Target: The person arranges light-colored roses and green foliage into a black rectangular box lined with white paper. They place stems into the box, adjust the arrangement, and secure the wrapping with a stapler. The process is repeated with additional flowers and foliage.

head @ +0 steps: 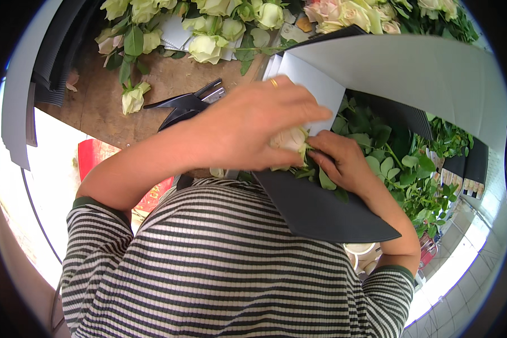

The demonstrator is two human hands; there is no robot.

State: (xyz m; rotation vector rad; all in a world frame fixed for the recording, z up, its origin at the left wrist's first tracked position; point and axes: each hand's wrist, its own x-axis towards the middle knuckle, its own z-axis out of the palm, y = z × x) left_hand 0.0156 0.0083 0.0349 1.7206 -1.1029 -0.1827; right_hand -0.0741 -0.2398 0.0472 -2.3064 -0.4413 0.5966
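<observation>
A pale cream rose (290,140) lies beneath my hands. My right hand (342,158) pinches it just below the bloom, with green leaves (327,179) hanging under the fingers. Over the bloom, my left hand (262,126) is spread and slightly blurred, thumb apart from the fingers; whether it touches the petals is unclear. Under the right wrist, a dark corrugated sheet (321,211) reaches towards my striped shirt. Behind the bloom stands a silvery-white sheet (314,91). Left of my left hand, a black plier stapler (186,103) rests on the wooden table, partly hidden by the forearm.
Pale green-white roses (207,48) lie across the table's far side, with pinkish roses (346,14) to their right. A large grey sheet (414,63) arches over leafy stems (401,162) on the right. Stacked corrugated sheets (53,59) stand at left.
</observation>
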